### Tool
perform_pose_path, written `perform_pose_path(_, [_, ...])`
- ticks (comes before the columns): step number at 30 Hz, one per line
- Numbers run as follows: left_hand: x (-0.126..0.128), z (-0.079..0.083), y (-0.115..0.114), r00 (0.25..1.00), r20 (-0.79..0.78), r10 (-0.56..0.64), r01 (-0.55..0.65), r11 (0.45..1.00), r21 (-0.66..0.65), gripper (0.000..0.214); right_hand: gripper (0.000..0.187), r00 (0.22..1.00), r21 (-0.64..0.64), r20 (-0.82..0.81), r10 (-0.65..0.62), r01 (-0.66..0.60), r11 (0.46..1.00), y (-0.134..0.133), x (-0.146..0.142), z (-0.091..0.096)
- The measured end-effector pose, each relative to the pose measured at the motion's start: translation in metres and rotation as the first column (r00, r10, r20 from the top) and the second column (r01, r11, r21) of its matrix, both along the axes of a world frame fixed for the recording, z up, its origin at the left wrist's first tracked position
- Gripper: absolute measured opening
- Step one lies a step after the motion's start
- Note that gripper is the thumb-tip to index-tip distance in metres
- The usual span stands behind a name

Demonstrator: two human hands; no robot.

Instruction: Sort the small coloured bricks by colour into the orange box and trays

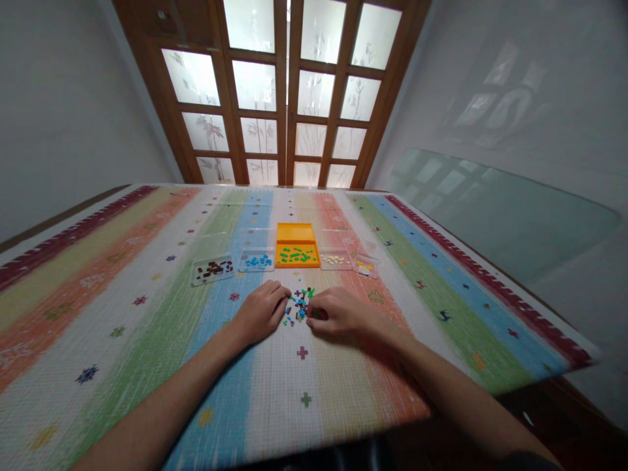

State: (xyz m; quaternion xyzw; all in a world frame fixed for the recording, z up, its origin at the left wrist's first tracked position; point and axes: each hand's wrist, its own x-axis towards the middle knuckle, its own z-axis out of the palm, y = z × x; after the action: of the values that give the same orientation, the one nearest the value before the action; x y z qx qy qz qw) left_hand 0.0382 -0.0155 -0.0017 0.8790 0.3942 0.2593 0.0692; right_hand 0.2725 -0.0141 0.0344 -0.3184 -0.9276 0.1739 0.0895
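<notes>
A loose pile of small mixed building bricks [300, 307], blue, green, dark brown and other colours, lies on the striped tablecloth between my hands. My left hand [265, 309] rests at the pile's left edge with its fingers curled together; what they hold, if anything, is too small to make out. At the right edge, my right hand [338, 310] has thumb and forefinger bent into a pinch over the bricks. Whatever sits between those fingertips is hidden. Some bricks lie partly behind the right fingers.
Beyond the pile stand a clear box of dark brown pieces [196, 277], one of blue pieces [242, 263], an orange case [295, 231] with green pieces, and clear boxes of cream [336, 268] and yellow-and-white pieces [375, 271]. The striped tablecloth [304, 376] covers the table.
</notes>
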Motion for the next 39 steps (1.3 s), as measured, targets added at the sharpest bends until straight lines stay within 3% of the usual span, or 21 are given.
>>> perform_pose_path(5, [0.001,0.001,0.0,1.0,0.007,-0.003,0.003,1.0,-0.003,0.019,0.013,1.0,-0.07,-0.011,-0.012,0.011,0.997,0.008,0.007,0.01])
perform_pose_path(9, [0.0,0.001,0.0,1.0,0.006,-0.002,0.002,1.0,-0.002,0.019,0.011,0.982,-0.02,-0.063,-0.178,0.177,0.984,0.027,0.026,0.018])
perform_pose_path(14, [0.0,0.002,0.0,1.0,0.013,-0.002,0.002,1.0,-0.002,0.017,0.011,0.929,0.109,-0.069,-0.363,0.369,0.923,0.054,0.052,0.019])
perform_pose_path(22, [0.0,0.001,0.0,1.0,0.011,-0.005,0.005,1.0,-0.01,0.019,0.02,0.767,0.27,0.057,-0.639,0.604,0.75,0.073,0.062,0.011])
perform_pose_path(30, [0.0,0.001,-0.001,1.0,0.013,-0.005,0.005,1.0,-0.009,0.018,0.027,0.725,0.313,0.115,-0.679,0.622,0.718,0.071,0.058,0.012])
perform_pose_path(33, [0.0,0.001,0.0,1.0,0.012,-0.006,0.006,1.0,-0.005,0.018,0.028,0.765,0.312,0.07,-0.64,0.593,0.742,0.068,0.054,0.014])
perform_pose_path(39, [0.001,0.003,-0.001,1.0,0.02,-0.011,0.011,1.0,-0.011,0.016,0.019,0.937,0.238,-0.015,-0.348,0.341,0.909,0.057,0.031,0.013])
